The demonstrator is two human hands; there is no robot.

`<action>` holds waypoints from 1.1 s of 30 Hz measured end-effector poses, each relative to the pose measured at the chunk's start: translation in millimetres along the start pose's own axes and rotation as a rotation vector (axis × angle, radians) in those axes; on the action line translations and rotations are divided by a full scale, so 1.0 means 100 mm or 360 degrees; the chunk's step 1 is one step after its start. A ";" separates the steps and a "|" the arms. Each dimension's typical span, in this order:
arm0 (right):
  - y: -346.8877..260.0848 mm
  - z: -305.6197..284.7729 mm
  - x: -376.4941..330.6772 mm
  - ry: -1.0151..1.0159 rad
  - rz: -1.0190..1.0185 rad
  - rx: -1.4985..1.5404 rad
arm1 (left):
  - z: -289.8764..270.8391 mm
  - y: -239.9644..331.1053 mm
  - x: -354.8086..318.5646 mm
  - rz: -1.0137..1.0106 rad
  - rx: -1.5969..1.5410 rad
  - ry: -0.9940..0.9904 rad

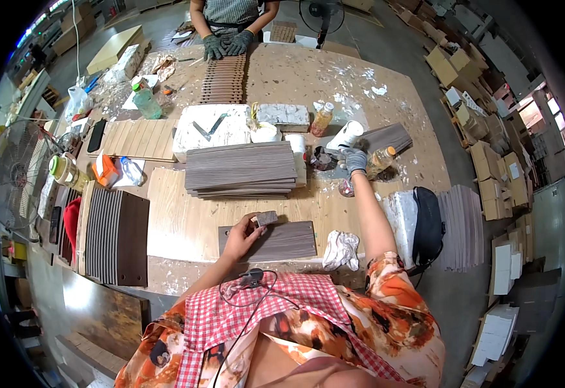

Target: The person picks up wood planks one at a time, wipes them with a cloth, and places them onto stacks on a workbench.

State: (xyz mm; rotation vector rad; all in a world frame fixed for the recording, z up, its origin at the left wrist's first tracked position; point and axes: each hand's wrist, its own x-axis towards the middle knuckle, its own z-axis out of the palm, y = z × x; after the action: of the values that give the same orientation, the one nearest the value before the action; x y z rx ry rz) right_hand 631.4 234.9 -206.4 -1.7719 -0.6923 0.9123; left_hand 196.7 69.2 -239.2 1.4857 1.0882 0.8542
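Left hand (238, 242) pinches a small grey-brown block (267, 218) near the dark wood-grain board (289, 242); gloved right hand (355, 160), grip indeterminable, apparently reaches beyond it, likely requiring secure grasp next.

No words, brands or numbers can be read anywhere. On the white block (237, 119), around midway between the left and right edges of the bench (276, 74), stands a dark angled mark (215, 128) shaped like a tick; whether it is a sign or only bare surface cannot be told. The orange-and-white packet (105, 171) near the bench's left edge is too small to show any lettering. Beyond the bench's right edge, a pale patch (515, 167) on the brown cartons (486, 158) may be a label, illegible.
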 end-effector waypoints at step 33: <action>0.13 -0.21 -0.48 -0.0151 -0.1137 -0.1083 | 0.01 0.15 0.00 -0.0039 0.0024 -0.0044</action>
State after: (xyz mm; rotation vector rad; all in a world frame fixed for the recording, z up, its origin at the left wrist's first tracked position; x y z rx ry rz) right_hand 623.4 182.2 -200.5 -1.8184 -1.7069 0.2687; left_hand 199.9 68.5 -224.8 1.4894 1.0926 0.8081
